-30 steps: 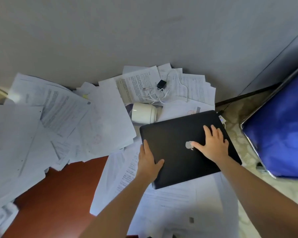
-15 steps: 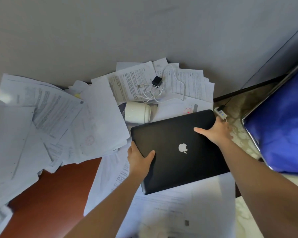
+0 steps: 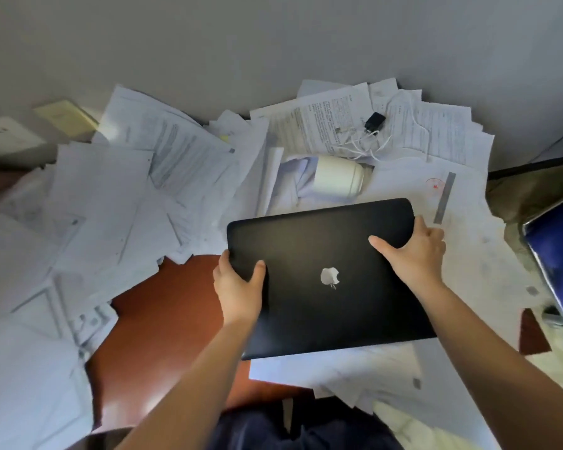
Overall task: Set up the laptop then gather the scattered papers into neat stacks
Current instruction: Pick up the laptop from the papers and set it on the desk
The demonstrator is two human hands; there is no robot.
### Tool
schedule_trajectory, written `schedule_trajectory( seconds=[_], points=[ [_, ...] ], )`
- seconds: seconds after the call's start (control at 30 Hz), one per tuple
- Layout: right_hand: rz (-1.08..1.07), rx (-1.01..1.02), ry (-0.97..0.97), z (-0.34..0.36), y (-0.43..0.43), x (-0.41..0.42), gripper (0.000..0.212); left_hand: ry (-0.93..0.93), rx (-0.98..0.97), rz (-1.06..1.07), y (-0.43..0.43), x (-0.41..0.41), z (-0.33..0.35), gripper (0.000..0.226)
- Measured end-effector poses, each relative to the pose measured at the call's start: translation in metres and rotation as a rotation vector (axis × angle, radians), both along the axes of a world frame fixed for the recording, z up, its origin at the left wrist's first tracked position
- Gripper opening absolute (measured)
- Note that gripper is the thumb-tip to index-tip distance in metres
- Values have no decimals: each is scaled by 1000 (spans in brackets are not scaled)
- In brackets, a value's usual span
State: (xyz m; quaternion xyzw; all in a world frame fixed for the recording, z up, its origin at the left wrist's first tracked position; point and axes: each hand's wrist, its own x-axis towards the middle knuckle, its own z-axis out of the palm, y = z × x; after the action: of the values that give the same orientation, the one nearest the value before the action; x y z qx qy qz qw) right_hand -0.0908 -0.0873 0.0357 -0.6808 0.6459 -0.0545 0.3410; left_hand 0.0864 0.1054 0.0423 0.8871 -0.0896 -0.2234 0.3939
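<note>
A closed black laptop [image 3: 319, 248] with a silver logo sits in the middle of the desk, over loose sheets. My left hand [image 3: 238, 284] grips its left edge, thumb on the lid. My right hand [image 3: 416, 251] grips its right edge, thumb on top and fingers curled round the side. White scattered papers [image 3: 117, 203] cover the left and back of the red-brown desk [image 3: 163, 316]. More sheets [image 3: 468, 254] lie under and to the right of the laptop.
A white jar [image 3: 338, 180] lies on its side just behind the laptop. A black charger with white cable [image 3: 374, 125] rests on papers at the back. A blue-covered object [image 3: 559, 254] stands at the right edge. A grey wall runs behind the desk.
Both hands went from resting on the lid to gripping the laptop's two side edges. The laptop has turned and shifted toward the desk's middle and toward me.
</note>
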Motion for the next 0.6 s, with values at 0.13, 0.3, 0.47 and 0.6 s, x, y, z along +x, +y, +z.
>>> schedule_trajectory(
  seconds=[0.13,0.3,0.47,0.6],
  points=[
    [39,-34,-42,1,51,35,85,-34,-5,63,55,33,1,64],
    [98,-34,-73,-4,108,87,86,-35,17,110,123,83,-7,61],
    [174,-48,-61,-16,162,149,82,-38,58,157,175,139,-15,65],
    [221,-70,-37,-26,186,200,81,-47,106,139,203,183,-26,66]
  ],
)
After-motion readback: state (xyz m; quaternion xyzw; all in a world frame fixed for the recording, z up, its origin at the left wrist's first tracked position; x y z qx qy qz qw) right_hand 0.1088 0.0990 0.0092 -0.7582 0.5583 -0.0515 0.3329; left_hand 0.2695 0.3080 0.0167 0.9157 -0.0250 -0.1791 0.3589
